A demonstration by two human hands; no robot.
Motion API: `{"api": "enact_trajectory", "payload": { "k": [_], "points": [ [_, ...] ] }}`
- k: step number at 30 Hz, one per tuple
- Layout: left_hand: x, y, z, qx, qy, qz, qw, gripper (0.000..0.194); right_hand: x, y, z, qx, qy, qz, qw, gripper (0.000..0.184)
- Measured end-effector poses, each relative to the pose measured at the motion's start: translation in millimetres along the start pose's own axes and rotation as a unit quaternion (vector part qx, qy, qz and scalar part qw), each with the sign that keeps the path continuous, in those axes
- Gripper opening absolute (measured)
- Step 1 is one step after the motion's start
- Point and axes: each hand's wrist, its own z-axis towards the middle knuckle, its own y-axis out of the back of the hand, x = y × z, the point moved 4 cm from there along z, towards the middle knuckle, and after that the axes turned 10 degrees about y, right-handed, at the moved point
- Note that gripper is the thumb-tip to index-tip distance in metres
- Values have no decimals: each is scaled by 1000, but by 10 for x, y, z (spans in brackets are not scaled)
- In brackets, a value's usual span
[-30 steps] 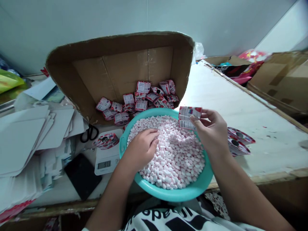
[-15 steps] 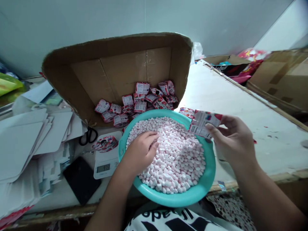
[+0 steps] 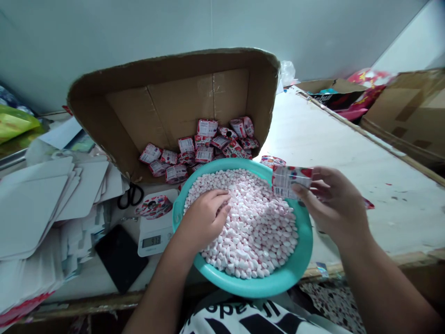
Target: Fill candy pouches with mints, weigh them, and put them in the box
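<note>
A stack of flat white cards [image 3: 38, 195] is seen at the far left, with a small digital scale [image 3: 155, 234] beside the teal basin [image 3: 302, 260]. The left hand [image 3: 205, 218] is laid on the heap of pink-and-white candies [image 3: 257, 232] filling the basin, its fingers curled loosely into them. Behind, filled packets [image 3: 205, 146] are piled in a tipped cardboard box [image 3: 167, 97]. A small red-and-white carton [image 3: 290, 181], printed with a label panel, is pinched over the basin's right rim by the right hand [image 3: 333, 204].
</note>
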Motion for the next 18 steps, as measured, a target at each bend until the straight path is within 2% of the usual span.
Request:
{"api": "enact_trajectory", "payload": {
  "k": [3, 8, 12, 15, 18],
  "points": [
    [-7, -1, -1, 2, 1, 1, 1000, 33, -22, 41, -14, -20, 6, -4, 1000, 36],
    [-2, -11, 1, 3, 3, -6, 1000, 33, -52, 77, -35, 30, -16, 11, 999, 36],
    [12, -16, 5, 1, 1, -8, 1000, 33, -61, 119, -59, 12, -46, 8, 999, 37],
    [16, -14, 6, 2, 3, -8, 1000, 33, -50, 125, -65, -7, -30, 31, 999, 38],
    [17, -12, 8, 3, 5, -9, 1000, 33, -39, 103, -72, 12, -1, 16, 1000, 36]
  ]
}}
